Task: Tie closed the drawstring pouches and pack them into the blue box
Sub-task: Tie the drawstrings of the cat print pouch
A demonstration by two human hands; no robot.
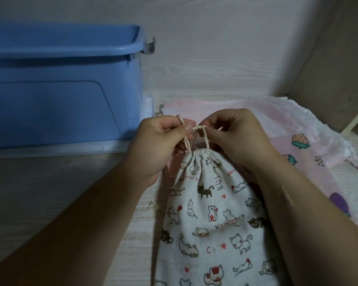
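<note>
At far left on the surface (pixel 50 193) I see the blue box (pixel 60 89). The cat-print pouch (pixel 211 213) lies right of it, nearer me, neck gathered. My left grip (pixel 153 145) and right grip (pixel 235 137) each pinch its cord (pixel 199 127).

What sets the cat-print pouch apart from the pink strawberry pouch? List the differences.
The cat-print pouch is off-white with cats; the pink strawberry pouch is pink with fruit. The cat-print pouch's mouth is gathered, left hand and right hand pinching its cord; no hand holds the pink strawberry pouch. Both are cloth, outside the blue box.
</note>
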